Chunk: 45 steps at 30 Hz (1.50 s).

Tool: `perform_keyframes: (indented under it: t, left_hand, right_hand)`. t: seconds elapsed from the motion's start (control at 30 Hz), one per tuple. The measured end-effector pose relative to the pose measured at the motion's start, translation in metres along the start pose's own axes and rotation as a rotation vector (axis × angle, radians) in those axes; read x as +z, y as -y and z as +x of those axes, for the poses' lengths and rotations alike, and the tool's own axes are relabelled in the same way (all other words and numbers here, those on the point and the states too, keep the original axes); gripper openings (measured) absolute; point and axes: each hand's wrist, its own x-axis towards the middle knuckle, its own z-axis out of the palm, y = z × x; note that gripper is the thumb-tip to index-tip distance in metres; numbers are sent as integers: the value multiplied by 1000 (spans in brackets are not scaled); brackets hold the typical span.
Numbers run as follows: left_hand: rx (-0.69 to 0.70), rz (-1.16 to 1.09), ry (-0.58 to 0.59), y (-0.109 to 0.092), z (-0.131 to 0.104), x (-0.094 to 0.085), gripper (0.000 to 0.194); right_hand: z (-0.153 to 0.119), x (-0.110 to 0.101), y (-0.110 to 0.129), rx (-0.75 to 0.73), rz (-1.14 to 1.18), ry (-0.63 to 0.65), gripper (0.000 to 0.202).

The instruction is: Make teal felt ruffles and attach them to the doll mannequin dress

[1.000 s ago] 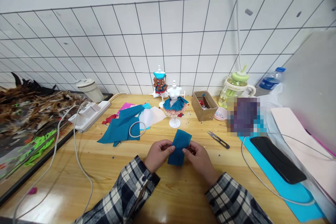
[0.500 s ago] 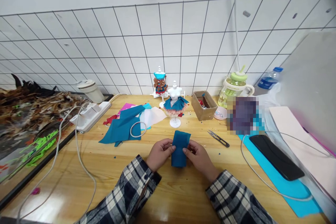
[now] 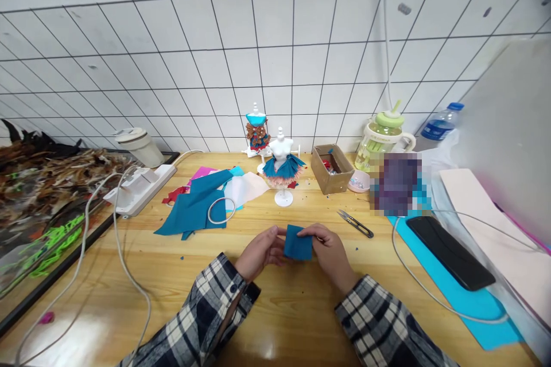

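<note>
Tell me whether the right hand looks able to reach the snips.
Probably yes: the snips lie close by on the table and the way looks free, but the right hand pinches the teal square and would likely first release it.

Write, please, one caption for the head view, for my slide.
Right hand pinches a small teal square, left hand at its edge, before a teal-skirted miniature mannequin.

Bright light; pale glare on tabletop (image 3: 297, 321); edges stretched.
</note>
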Motion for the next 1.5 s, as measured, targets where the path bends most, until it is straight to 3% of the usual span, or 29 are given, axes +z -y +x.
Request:
perform_keyframes:
  t: [0.2, 0.33, 0.47, 0.57, 0.7, 0.8, 0.9, 1.17, 1.3, 1.4, 1.5]
  left_hand:
    - [-107, 109, 24, 5, 2, 6, 42]
    - [-101, 122, 24, 9, 5, 5, 41]
    - [-79, 179, 25, 8, 4, 5, 44]
    - [63, 426, 69, 4, 0, 5, 40]
    - [299, 842, 66, 1, -4, 6, 33]
    - [335, 961, 91, 0, -5, 7, 32]
    - [336, 988, 116, 0, -6, 8, 32]
    - [244, 975, 118, -2, -3, 5, 34]
    - [222, 563, 42, 6, 2, 8, 37]
    - [147, 204, 108, 13, 3, 15, 50]
    - [69, 119, 131, 19, 3, 23, 41]
  right_hand:
    - [1, -1, -1, -120, -191, -14, 38]
    - [0, 0, -2, -83, -218, -15, 36]
    - [-2, -3, 0, 33, -24, -21, 38]
    - [-1, -6, 4, 98, 42, 3, 37]
    - [0, -8, 9, 75, -198, 118, 33]
    - [0, -5, 11, 45, -341, 129, 28]
    - [-1, -4, 10, 37, -343, 99, 26]
    - [-1, -7, 6, -19, -318, 6, 23]
    - [-1, -4, 10, -33, -309, -80, 24]
    - [-1, -1, 13, -39, -302, -134, 26]
    - [-3, 1, 14, -36, -299, -169, 28]
